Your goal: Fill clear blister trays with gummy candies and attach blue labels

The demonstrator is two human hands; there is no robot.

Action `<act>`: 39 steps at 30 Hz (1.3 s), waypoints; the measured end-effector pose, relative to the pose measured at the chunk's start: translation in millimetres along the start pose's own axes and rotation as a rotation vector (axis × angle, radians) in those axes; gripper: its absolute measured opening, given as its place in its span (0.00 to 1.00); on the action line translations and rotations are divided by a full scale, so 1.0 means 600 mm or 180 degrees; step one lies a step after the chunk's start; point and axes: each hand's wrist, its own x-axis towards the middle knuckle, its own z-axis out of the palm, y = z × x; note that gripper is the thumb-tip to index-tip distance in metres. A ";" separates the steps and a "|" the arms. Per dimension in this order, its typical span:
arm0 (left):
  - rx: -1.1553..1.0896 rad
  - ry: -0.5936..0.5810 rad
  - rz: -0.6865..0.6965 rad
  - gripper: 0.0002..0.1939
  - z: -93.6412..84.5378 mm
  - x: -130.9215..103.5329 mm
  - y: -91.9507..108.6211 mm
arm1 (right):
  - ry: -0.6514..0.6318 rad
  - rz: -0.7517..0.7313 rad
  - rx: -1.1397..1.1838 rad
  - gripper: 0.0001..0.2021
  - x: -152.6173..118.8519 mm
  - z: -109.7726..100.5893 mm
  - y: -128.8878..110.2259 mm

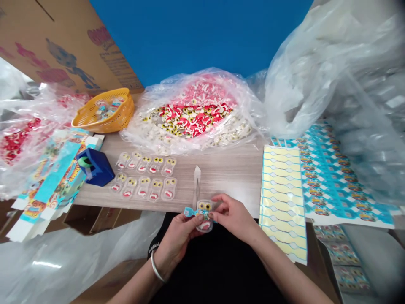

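Note:
Low at the table's front edge, my left hand (182, 234) grips a small clear plastic blister case (205, 227) with yellow-rimmed eyes and a red-and-white mouth piece inside. Across the narrow middle of the case lies a blue printed sticker label (190, 212), pressed under my left thumb, its left end sticking out past the edge. The fingers of my right hand (232, 215) are closed at the label's right end, against the side of the case. Just behind the case, a pair of metal tweezers (196, 185) lies pointing away from me.
Two rows of filled cases (144, 188) lie left of centre, beside a blue tape dispenser (95, 166). Behind are an open bag of loose pieces (196, 120) and a yellow basket (107, 122). Right are a yellow backing sheet (281, 190), printed label sheets (338, 181) and plastic bags (303, 67).

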 end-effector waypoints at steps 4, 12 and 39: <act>-0.0018 -0.0141 0.0298 0.15 0.029 -0.004 0.041 | -0.0174 0.0111 0.0988 0.23 -0.008 -0.032 -0.008; 0.0058 -0.0656 0.0395 0.12 0.084 -0.013 0.087 | -0.0148 -0.0736 0.1216 0.18 -0.033 -0.079 -0.030; 0.0126 -0.0255 0.0924 0.21 0.146 0.022 0.059 | 0.1145 -0.1277 0.1017 0.14 -0.018 -0.060 -0.026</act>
